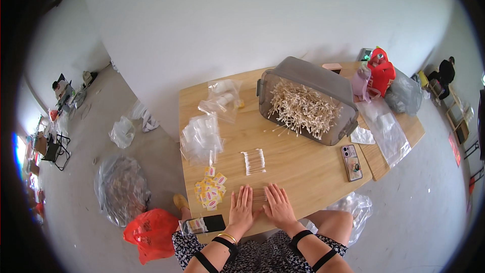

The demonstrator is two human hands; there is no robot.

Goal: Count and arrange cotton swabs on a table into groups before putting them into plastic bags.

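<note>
My left hand (242,210) and my right hand (279,208) lie on the table's near edge with fingers stretched out. Between them is a row of cotton swabs (259,195), their tips mostly hidden by my fingers. Just beyond, a second row of cotton swabs (254,162) lies side by side. Further back, a grey plastic bin (310,73) rests on its side, with a big heap of cotton swabs (303,108) in its mouth. Left of my left hand are a pile of small yellow and white labels (209,192) and a packet with a black end (203,224).
Clear plastic bags (202,139) lie on the left of the wooden table (232,136). A phone (351,163) and a long clear plastic sleeve (386,131) are at the right. A red bag (150,235) sits on the floor. Other people (444,78) sit further off.
</note>
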